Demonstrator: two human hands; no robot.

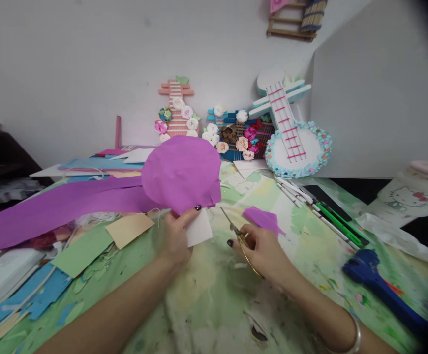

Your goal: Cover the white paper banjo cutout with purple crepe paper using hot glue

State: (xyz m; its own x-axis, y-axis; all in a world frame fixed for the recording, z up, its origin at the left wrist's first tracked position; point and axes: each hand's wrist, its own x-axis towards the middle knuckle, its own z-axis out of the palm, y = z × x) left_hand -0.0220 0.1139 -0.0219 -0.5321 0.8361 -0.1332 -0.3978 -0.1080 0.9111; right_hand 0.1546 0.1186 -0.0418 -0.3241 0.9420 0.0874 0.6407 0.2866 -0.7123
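My left hand [177, 236] is closed on a rounded piece of purple crepe paper [180, 172] backed by a white card [199, 230], held upright above the table. A long purple strip [51, 206] trails from it to the left. My right hand [261, 250] grips small gold-handled scissors [236, 231], blades pointing up-left toward the paper, a short gap away. A purple offcut [261, 219] lies just beyond my right hand.
Paper sheets in tan [129, 228], green [83, 250] and blue [33, 295] lie left. Pens and green markers [321, 211] and a blue glue gun [376, 285] lie right. Flower-decorated guitar models [291, 137] lean on the back wall. The table cover [206, 295] is paint-stained.
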